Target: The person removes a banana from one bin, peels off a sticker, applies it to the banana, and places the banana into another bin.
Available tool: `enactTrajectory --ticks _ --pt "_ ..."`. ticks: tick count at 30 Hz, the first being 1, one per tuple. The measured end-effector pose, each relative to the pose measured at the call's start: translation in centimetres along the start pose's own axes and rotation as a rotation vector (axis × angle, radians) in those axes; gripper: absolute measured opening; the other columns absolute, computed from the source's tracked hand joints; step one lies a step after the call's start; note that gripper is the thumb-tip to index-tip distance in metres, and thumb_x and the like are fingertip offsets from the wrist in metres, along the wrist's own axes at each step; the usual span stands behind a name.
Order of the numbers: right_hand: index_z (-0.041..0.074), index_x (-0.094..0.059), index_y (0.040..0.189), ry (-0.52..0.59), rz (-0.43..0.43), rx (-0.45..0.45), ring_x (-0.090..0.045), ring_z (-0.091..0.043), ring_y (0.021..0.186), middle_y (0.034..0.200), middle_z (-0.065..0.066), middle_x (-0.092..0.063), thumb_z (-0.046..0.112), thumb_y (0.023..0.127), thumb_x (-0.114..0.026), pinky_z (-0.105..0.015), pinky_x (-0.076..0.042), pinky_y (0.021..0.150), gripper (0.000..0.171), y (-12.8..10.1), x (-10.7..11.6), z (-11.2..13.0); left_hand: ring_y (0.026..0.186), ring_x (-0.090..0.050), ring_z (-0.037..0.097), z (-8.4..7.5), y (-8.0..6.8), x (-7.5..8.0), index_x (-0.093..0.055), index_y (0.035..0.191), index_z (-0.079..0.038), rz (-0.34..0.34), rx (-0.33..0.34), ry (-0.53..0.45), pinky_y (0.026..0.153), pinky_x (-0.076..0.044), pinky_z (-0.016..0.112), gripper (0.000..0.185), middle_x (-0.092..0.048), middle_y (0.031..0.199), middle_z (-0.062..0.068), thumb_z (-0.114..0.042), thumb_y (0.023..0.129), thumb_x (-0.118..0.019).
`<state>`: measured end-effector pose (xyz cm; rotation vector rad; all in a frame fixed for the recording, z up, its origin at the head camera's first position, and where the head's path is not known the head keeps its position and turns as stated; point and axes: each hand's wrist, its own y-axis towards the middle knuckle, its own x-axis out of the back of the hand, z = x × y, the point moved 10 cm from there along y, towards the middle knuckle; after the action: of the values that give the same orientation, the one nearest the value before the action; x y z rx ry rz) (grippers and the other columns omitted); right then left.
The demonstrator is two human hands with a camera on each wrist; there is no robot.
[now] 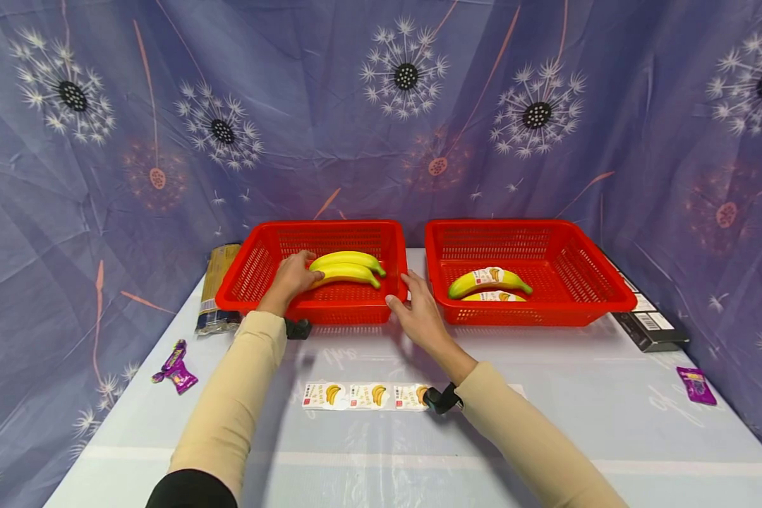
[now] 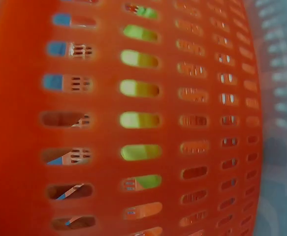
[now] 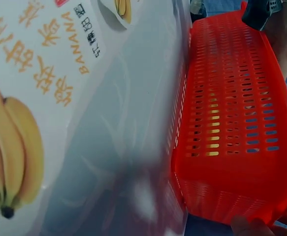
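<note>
Two yellow bananas (image 1: 347,271) lie side by side in the left red basket (image 1: 330,314). My left hand (image 1: 290,281) reaches over that basket's front rim, its thumb right at the left end of the front banana; I cannot tell whether it grips it. In the left wrist view the basket wall (image 2: 104,135) fills the picture, with yellow showing through the slots. My right hand (image 1: 417,307) is at the basket's front right corner, thumb spread from the fingers. In the right wrist view its fingertips (image 3: 254,227) touch the basket's end.
A right red basket (image 1: 533,314) holds two bananas (image 1: 490,281) bearing white stickers. A strip of banana stickers (image 1: 370,396) lies in front, partly under my right forearm. Purple wrappers (image 1: 178,368) lie at left, a purple packet (image 1: 696,386) and black box (image 1: 650,330) at right.
</note>
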<state>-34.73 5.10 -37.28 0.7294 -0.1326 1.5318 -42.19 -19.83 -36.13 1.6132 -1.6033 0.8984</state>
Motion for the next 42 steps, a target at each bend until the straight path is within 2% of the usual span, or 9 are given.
enactTrajectory --ticks 5,8,15,24,29,33,38,42 --pt "-0.001 -0.042 0.139 -0.003 0.012 -0.011 -0.042 -0.028 0.135 0.152 -0.013 -0.032 0.026 0.089 -0.062 -0.037 -0.049 0.095 0.06 -0.1 0.0 -0.1 0.133 -0.035 0.043 0.1 0.6 -0.5 -0.043 0.138 -0.001 0.06 -0.005 0.086 0.112 -0.026 0.048 0.059 -0.046 0.14 0.023 -0.022 0.087 -0.062" --pt "0.0 -0.042 0.14 -0.011 0.029 -0.023 -0.042 -0.028 0.135 0.152 -0.012 -0.032 0.027 0.089 -0.062 -0.039 -0.048 0.096 0.06 -0.2 0.0 -0.2 0.13 -0.039 0.043 0.0 0.8 -0.7 -0.044 0.137 0.001 0.089 -0.024 0.154 0.112 -0.028 0.047 0.059 -0.048 0.138 0.024 -0.022 0.086 -0.062" --pt "0.004 -0.043 0.139 -0.056 0.027 -0.025 -0.044 -0.028 0.133 0.151 -0.008 -0.035 0.031 0.088 -0.062 -0.041 -0.047 0.097 0.061 -0.4 0.7 -0.2 0.125 -0.045 0.043 -0.5 0.8 -1.2 -0.045 0.135 0.004 0.115 -0.069 0.223 0.108 -0.032 0.048 0.06 -0.05 0.133 0.027 -0.022 0.083 -0.063" --pt "0.004 -0.046 0.138 -0.1 0.043 -0.006 -0.048 -0.029 0.13 0.15 -0.01 -0.037 0.033 0.088 -0.062 -0.04 -0.049 0.094 0.06 -0.5 0.8 0.0 0.128 -0.042 0.039 0.2 0.6 -3.3 -0.032 0.141 0.006 0.237 -0.026 0.174 0.112 -0.03 0.045 0.067 -0.042 0.139 0.028 -0.015 0.085 -0.062" --pt "0.004 -0.046 0.138 -0.109 0.042 -0.007 -0.05 -0.029 0.127 0.15 -0.009 -0.037 0.033 0.088 -0.062 -0.04 -0.05 0.093 0.06 -0.6 0.8 0.0 0.123 -0.046 0.038 -0.1 0.4 -3.5 -0.038 0.138 0.005 0.237 -0.055 0.192 0.109 -0.033 0.045 0.063 -0.047 0.134 0.028 -0.016 0.084 -0.063" --pt "0.005 -0.046 0.138 -0.117 0.05 -0.015 -0.047 -0.029 0.13 0.15 -0.009 -0.036 0.033 0.088 -0.062 -0.04 -0.05 0.094 0.06 -0.5 0.8 0.0 0.125 -0.042 0.041 -0.5 0.2 -3.8 -0.043 0.136 0.003 0.262 -0.086 0.209 0.109 -0.033 0.047 0.06 -0.048 0.133 0.029 -0.019 0.084 -0.063" --pt "0.005 -0.045 0.139 -0.115 0.059 -0.025 -0.046 -0.028 0.131 0.151 -0.009 -0.036 0.034 0.088 -0.063 -0.039 -0.05 0.094 0.061 -0.5 0.7 -0.2 0.128 -0.04 0.042 -0.6 0.2 -4.2 -0.041 0.139 0.002 0.302 -0.102 0.188 0.11 -0.031 0.049 0.062 -0.044 0.137 0.03 -0.021 0.085 -0.064" --pt "0.006 -0.045 0.139 -0.114 0.069 -0.037 -0.047 -0.028 0.13 0.151 -0.008 -0.035 0.036 0.087 -0.063 -0.039 -0.05 0.093 0.063 -0.5 0.7 -0.2 0.127 -0.042 0.041 -0.6 0.1 -4.3 -0.037 0.141 0.001 0.316 -0.085 0.165 0.111 -0.031 0.049 0.065 -0.042 0.139 0.029 -0.023 0.087 -0.064"
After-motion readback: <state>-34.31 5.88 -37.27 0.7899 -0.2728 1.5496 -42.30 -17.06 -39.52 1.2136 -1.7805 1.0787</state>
